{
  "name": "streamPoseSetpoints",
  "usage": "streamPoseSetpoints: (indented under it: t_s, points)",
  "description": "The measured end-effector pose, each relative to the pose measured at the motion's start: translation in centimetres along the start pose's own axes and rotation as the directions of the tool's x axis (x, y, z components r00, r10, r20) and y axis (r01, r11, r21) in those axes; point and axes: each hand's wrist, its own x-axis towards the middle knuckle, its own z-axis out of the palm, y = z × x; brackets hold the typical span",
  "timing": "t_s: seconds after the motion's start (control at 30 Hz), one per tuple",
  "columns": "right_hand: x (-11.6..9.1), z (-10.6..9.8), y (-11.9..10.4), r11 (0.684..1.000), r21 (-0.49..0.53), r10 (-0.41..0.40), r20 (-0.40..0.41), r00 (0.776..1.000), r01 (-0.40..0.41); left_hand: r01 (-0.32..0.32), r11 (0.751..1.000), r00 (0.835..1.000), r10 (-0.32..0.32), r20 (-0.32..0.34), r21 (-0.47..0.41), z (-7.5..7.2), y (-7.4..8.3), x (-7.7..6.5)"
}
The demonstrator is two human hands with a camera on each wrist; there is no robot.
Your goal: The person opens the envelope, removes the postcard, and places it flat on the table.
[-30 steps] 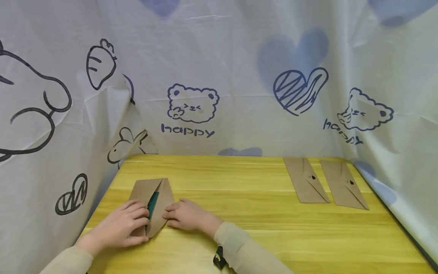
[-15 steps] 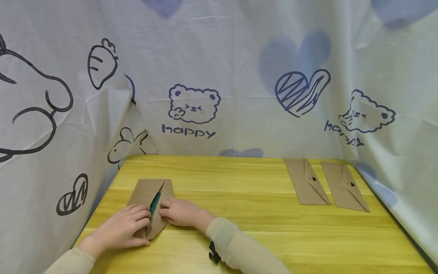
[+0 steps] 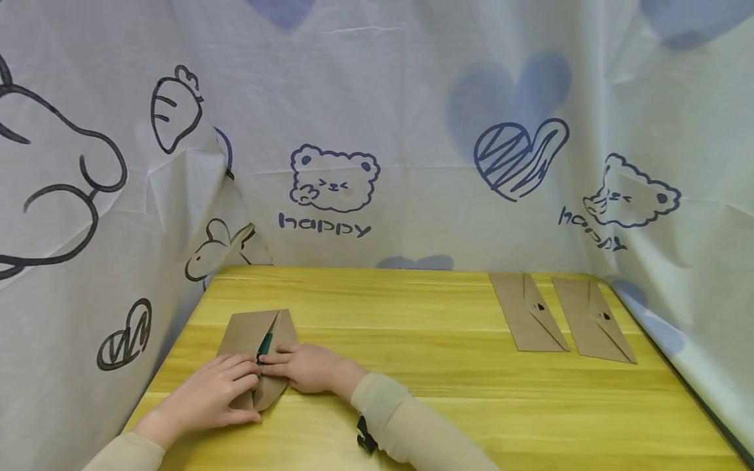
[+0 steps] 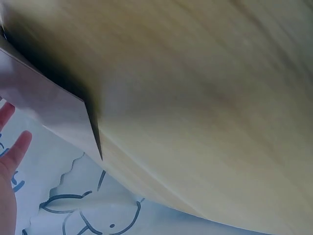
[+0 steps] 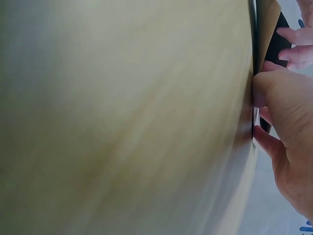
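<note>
A brown paper envelope (image 3: 247, 327) lies at the left of the table, a dark green piece (image 3: 264, 345) showing in its lengthwise opening. My left hand (image 3: 206, 392) holds the envelope's near left part, fingertips at the opening and thumb by the near edge. From the right, my right hand (image 3: 306, 367) reaches over the flap with straight fingers, its fingertips at the green piece close to the left fingertips. In the left wrist view, fingers (image 4: 18, 149) show beside the paper envelope (image 4: 49, 93). The right wrist view has my right hand (image 5: 288, 112) at the envelope's edge.
Two flat brown envelopes (image 3: 521, 320) (image 3: 589, 324) with small black marks lie at the back right of the yellow wood-grain table (image 3: 448, 418). A pale cloth (image 3: 424, 196) with drawings hangs around the back and sides.
My right hand has moved left from the envelope's right edge across the flap to the opening. The left hand stays on the envelope, which has shifted slightly.
</note>
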Motion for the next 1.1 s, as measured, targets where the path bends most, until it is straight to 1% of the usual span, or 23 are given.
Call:
streamPoseSetpoints:
  t_s: [0.2,0.33,0.53,0.63,0.8,0.9,1.1]
  points:
    - [0.06,-0.26,-0.35,1.000,0.008,0.020,0.003,1.000,-0.020,0.005,1.000,1.000,-0.005,-0.005,0.002,-0.03,0.05,-0.15]
    - [0.00,-0.46,-0.29,0.999,0.041,0.033,-0.006,0.999,-0.033,0.006,1.000,1.000,-0.006,-0.004,-0.002,0.05,0.13,-0.09]
    - [-0.52,-0.52,0.10,0.995,0.093,0.038,-0.012,0.999,-0.036,0.020,1.000,1.000,-0.020,0.016,-0.002,0.27,0.16,0.04]
    - [-0.67,-0.36,0.21,0.996,0.087,0.036,-0.028,0.999,-0.034,0.026,1.000,0.999,-0.026,0.027,-0.002,0.33,0.17,0.12]
    - [-0.67,-0.27,0.08,0.997,0.067,0.030,-0.061,0.998,-0.025,0.014,1.000,1.000,-0.014,0.028,-0.001,0.39,0.22,0.17]
    - [-0.65,-0.20,-0.02,0.997,0.063,0.036,-0.048,0.998,-0.033,0.008,1.000,1.000,-0.008,0.019,0.001,0.42,0.23,0.14]
    - [-0.44,0.15,-0.06,0.997,0.054,0.057,0.006,0.998,-0.057,0.017,1.000,1.000,-0.017,0.016,0.011,0.40,0.25,0.12]
